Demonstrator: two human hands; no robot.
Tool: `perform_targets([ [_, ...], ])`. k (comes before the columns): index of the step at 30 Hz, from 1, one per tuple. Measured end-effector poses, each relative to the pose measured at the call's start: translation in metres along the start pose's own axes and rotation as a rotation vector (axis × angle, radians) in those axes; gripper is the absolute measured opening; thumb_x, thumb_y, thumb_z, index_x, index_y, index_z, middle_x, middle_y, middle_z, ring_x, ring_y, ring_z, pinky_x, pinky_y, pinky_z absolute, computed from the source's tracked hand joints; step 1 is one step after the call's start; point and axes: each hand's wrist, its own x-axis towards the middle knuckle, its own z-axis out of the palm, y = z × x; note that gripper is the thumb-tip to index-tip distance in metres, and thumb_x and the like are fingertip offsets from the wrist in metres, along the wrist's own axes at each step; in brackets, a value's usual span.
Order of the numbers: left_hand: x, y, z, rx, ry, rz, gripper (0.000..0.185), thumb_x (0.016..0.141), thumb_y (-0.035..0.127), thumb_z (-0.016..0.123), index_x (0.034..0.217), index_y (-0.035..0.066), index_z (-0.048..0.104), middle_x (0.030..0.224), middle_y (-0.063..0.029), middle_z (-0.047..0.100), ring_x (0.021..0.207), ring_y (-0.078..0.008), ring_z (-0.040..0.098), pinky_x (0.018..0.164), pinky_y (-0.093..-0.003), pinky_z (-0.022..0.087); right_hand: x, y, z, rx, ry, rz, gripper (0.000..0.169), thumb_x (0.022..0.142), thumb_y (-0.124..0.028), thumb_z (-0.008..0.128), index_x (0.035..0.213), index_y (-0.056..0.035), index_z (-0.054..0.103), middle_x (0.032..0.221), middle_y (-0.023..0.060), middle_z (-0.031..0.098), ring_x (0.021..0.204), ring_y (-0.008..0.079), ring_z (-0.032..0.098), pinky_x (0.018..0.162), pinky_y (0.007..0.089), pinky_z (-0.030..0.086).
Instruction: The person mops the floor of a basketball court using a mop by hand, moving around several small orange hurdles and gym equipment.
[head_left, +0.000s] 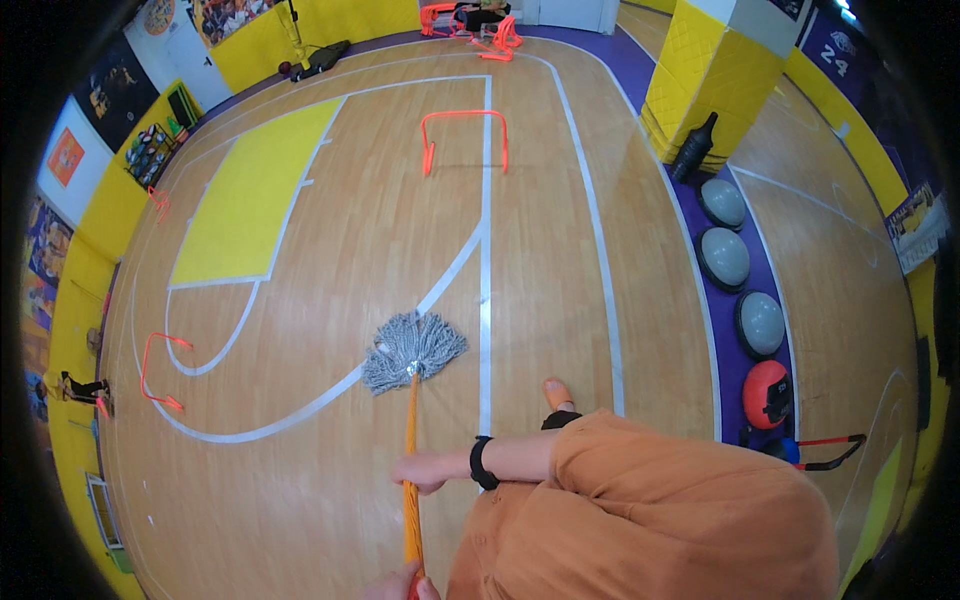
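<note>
A string mop with a grey yarn head (415, 346) lies spread on the wooden court floor (360, 247), over part of a curved white line. Its orange handle (412, 420) runs from the mop head toward the bottom edge of the view. My right hand (421, 472), with a black band on the wrist, is wrapped around the handle partway down. Lower on the same handle, my left hand (397, 583) grips near its end, partly cut off by the frame. A foot in an orange shoe (557, 394) shows beyond my orange sleeve.
An orange hurdle (465, 114) stands ahead, another hurdle (144, 367) at left. Grey balance domes (724, 259) and a red ball (766, 394) line the purple strip by a padded yellow pillar (686, 90). One person (86, 388) is at the left wall, another (480, 15) sits far back.
</note>
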Motion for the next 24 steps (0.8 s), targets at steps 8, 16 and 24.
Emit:
perform_targets([
  [8, 0.004, 0.012, 0.014, -0.061, 0.063, -0.075, 0.019, 0.092, 0.007, 0.056, 0.091, 0.004, 0.075, 0.063, -0.0114, 0.058, 0.052, -0.0269, 0.052, 0.049, -0.0386, 0.040, -0.008, 0.008, -0.010, 0.024, 0.032, -0.001, 0.014, 0.074, -0.017, 0.073, 0.079, -0.0097, 0.062, 0.076, 0.0157, 0.065, 0.076, 0.0396, 0.064, 0.063, 0.0492, 0.049],
  [16, 0.026, 0.039, 0.032, -0.151, -0.019, -0.037, 0.025, 0.096, 0.008, 0.051, 0.090, -0.004, 0.072, 0.069, -0.0111, 0.063, 0.057, -0.0198, 0.057, 0.051, -0.0319, 0.044, -0.065, 0.016, -0.057, 0.042, 0.039, 0.073, 0.016, 0.077, -0.023, 0.072, 0.082, -0.0101, 0.064, 0.080, 0.0145, 0.067, 0.080, 0.0392, 0.065, 0.066, 0.0486, 0.051],
  [24, 0.080, 0.099, 0.095, -0.285, -0.124, 0.099, 0.032, 0.099, 0.011, 0.046, 0.090, -0.004, 0.072, 0.063, -0.0062, 0.059, 0.052, -0.0141, 0.050, 0.048, -0.0276, 0.036, -0.173, 0.069, -0.116, 0.083, 0.184, 0.182, 0.015, 0.075, -0.018, 0.071, 0.080, -0.0100, 0.060, 0.080, 0.0122, 0.065, 0.079, 0.0386, 0.063, 0.063, 0.0476, 0.048],
])
